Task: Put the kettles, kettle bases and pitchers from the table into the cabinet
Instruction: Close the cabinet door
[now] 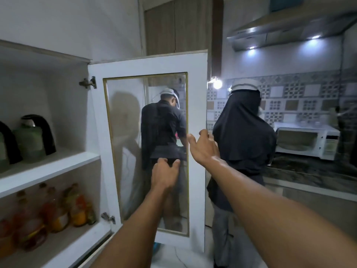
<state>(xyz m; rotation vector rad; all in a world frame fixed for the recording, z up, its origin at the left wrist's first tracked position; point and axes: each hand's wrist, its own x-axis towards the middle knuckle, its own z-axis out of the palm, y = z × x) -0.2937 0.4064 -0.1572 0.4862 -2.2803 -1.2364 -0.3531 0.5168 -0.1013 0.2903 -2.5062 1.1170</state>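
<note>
1. Far left, two green-bodied kettles (29,138) with black handles stand on the upper shelf (58,167) of the open cabinet (44,53); bottles of amber and orange liquid (58,207) fill the shelf below. No kettle base, pitcher or tabletop is in view.
2. Centre, the cabinet's glass-panelled door (146,66) stands swung wide. The left hand (164,174) rests on its glass with fingers spread and released, holding nothing.
3. Just right, the right hand (202,147) reaches to the door's outer edge, fingers open and curled toward it; whether they touch it cannot be told.
4. The step in hand appears to be closing the cabinet with the kettles stowed. The next move calls for a push on the door's free edge, swinging it left toward the shelves.
5. Right, two people in dark clothes stand with backs turned, one seen through the glass, one at a dark marbled counter (309,171) bearing a white microwave (307,141), under patterned wall tiles (289,97) and a lit range hood (280,33).
</note>
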